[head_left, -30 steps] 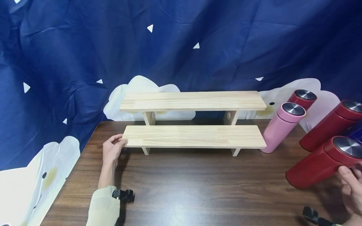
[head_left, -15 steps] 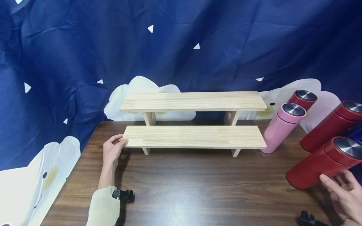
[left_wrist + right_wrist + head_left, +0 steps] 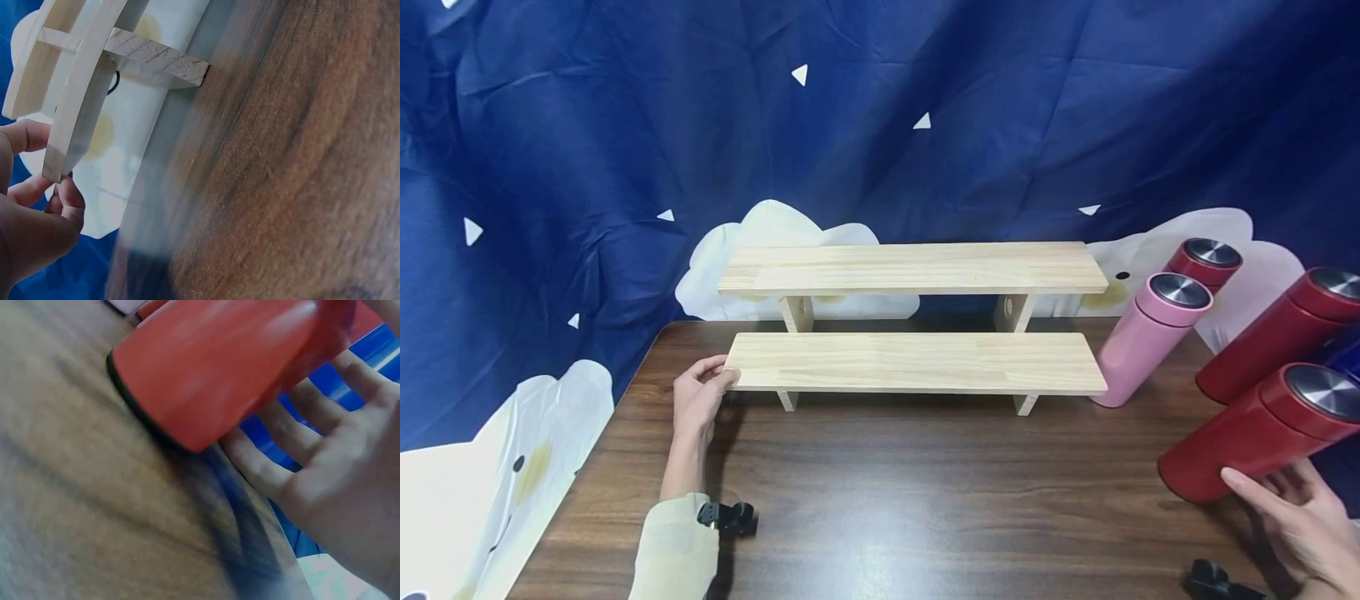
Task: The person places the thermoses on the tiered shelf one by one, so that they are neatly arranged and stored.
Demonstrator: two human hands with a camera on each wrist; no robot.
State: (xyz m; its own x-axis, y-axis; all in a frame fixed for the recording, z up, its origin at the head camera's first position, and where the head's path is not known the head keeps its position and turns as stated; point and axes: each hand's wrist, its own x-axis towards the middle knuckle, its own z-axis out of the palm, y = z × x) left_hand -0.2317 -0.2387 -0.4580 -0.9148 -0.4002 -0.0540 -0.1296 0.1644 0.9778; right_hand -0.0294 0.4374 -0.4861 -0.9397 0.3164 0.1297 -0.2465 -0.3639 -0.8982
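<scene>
On the left, my left hand pinches the end of the lower board of a two-tier wooden shelf. In the left wrist view, the thumb and fingers lie on either side of that board end. My right hand is at the lower body of the nearest red thermos, which stands on the table. Its straight thumb touches the front of the bottle. The right wrist view has the loosely spread fingers along the bottle's side, their tips partly hidden.
A pink thermos stands by the shelf's right end, a red one behind it. Another red thermos and a blue object are farther right. A blue patterned curtain hangs behind the brown table.
My right hand has moved left and slightly down along the nearest red thermos, from near its lid to its lower body. The bottle, the shelf and my left hand have stayed put.
</scene>
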